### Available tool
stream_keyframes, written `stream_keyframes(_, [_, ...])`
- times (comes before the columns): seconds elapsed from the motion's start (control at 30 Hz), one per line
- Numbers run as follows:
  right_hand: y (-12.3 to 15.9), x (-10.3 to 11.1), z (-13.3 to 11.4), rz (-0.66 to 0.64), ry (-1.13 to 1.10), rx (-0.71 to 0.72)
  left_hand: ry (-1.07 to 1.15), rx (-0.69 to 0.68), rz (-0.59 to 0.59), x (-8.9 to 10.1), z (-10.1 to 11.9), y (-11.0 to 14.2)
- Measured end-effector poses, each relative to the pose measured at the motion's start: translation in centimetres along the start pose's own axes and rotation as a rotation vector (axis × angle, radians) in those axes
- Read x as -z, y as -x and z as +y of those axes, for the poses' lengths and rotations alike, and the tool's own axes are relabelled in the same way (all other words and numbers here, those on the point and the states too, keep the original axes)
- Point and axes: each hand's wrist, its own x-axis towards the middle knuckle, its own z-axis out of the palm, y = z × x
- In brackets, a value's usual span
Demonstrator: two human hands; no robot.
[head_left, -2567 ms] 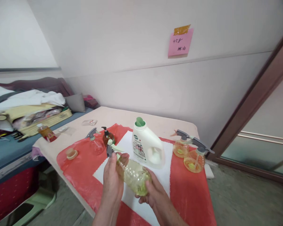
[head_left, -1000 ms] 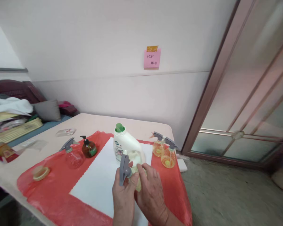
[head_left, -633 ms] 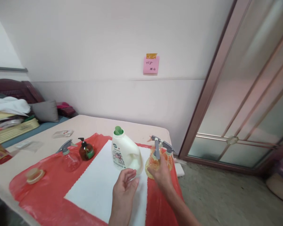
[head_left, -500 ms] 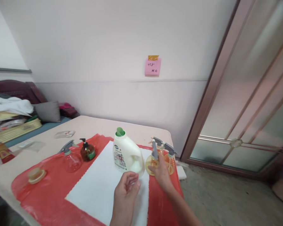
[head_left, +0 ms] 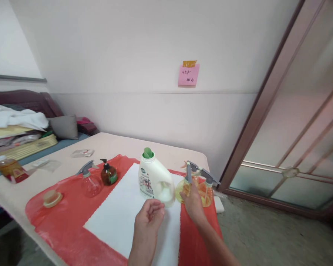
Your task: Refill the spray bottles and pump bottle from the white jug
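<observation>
My right hand (head_left: 194,207) is closed around a spray bottle (head_left: 180,192) of yellow liquid with a grey trigger head, standing at the right of the table. Two more spray bottles are close by, one with orange-yellow liquid (head_left: 207,195) beside the hand and one partly hidden behind it. In front of the white detergent jug (head_left: 151,173), my left hand (head_left: 147,225) hovers with loosely curled fingers and thumb apart, holding nothing. The jug stands upright, a green spout in its open neck, on a white sheet (head_left: 113,218).
Red plastic (head_left: 63,229) covers part of the table. Left of the jug stand a brown pump bottle (head_left: 109,174) and a pinkish spray bottle (head_left: 91,186); a beige round cap-like piece (head_left: 52,198) lies nearer. An amber-liquid bottle (head_left: 12,170) lies far left. A sliding door (head_left: 266,147) is at right.
The view has swung slightly left, so the scene sits further right. My right hand stays at the yellow spray bottle, its fingers closer around it. My left hand is nearly unchanged.
</observation>
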Motion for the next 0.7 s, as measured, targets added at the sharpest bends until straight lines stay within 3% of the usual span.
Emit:
stream_keyframes(0.37, [0.6,3.6,-3.0,-0.039,0.418,-0.096,-0.037,0.016,-0.023,1.1,-0.3,-0.3])
stream_keyframes(0.53, [0.7,5.3,-3.3,-0.066,0.479,-0.129,-0.046,-0.013,0.062,1.5,0.4,-0.9])
stream_keyframes(0.7, [0.4,6.1,-3.5,0.004,0.476,-0.086,-0.055,-0.007,0.146,2.3,1.8,-1.1])
